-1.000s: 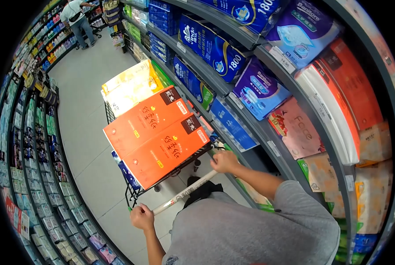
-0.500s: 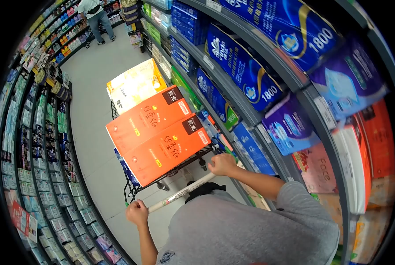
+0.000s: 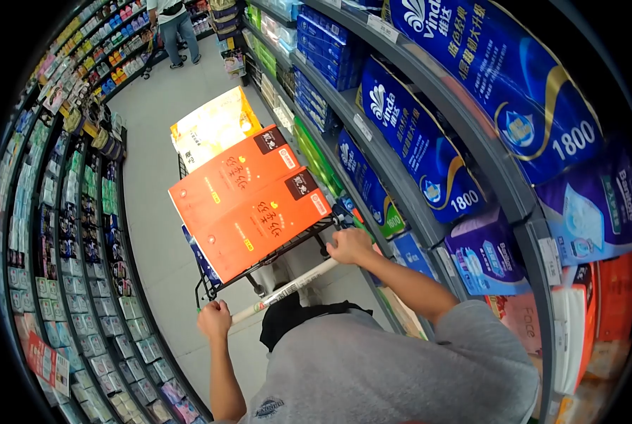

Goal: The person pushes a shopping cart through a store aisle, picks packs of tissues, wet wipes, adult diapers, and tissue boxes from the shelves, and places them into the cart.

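Note:
My left hand (image 3: 214,319) is closed round the left end of a shopping cart's pale handle (image 3: 287,288). At the handle's right end, my right hand (image 3: 350,246) is wrapped round it too. Two orange packages (image 3: 249,205) lie side by side on top of the cart (image 3: 201,291), covering most of its basket. A white and yellow package (image 3: 215,131) sits at the cart's far end. Below the orange packages, a dark blue package (image 3: 201,256) shows along the left side. The cart's lower contents are mostly hidden.
Shelves (image 3: 408,169) close along the right hold blue tissue packs (image 3: 418,145) and purple packs (image 3: 487,253). Another shelf (image 3: 83,283) with small packages curves along the left. Grey floor (image 3: 153,99) runs up the aisle, where a person (image 3: 174,32) stands at the far end.
The cart and my body have moved forward along the aisle. The right-hand shelf packs appear larger and shifted right and down. Both hands stay on the handle.

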### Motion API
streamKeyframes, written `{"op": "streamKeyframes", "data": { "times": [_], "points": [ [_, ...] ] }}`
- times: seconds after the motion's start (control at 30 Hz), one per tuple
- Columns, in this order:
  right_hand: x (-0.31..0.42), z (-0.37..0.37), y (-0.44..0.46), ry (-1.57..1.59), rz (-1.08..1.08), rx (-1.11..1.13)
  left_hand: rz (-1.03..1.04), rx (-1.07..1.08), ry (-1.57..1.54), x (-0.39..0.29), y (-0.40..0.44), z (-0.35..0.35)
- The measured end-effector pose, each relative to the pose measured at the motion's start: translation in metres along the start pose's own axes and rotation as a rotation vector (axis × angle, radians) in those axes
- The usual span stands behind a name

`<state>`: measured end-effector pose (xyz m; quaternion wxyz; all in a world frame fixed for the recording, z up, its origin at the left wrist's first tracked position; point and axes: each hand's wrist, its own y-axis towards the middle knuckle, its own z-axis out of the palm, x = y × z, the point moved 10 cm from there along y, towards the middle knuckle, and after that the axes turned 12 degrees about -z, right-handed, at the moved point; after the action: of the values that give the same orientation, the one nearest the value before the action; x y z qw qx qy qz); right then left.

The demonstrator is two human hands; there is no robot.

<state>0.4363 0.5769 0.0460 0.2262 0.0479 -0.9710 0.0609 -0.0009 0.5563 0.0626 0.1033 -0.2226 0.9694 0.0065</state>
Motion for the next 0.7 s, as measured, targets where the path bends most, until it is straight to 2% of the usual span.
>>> {"op": "streamKeyframes", "data": {
  "times": [0.3,0.63,0.7],
  "points": [
    [-0.006,-0.018,0.087,0.001,-0.026,-0.026,0.017,-0.033,-0.004,-0.037,0.077,0.008],
    [-0.018,-0.023,0.174,-0.033,0.041,0.057,0.021,-0.038,-0.053,-0.076,0.152,0.006],
    [-0.020,-0.028,0.192,-0.037,0.018,-0.002,0.039,-0.028,-0.066,-0.089,0.170,0.008]
  ]
}}
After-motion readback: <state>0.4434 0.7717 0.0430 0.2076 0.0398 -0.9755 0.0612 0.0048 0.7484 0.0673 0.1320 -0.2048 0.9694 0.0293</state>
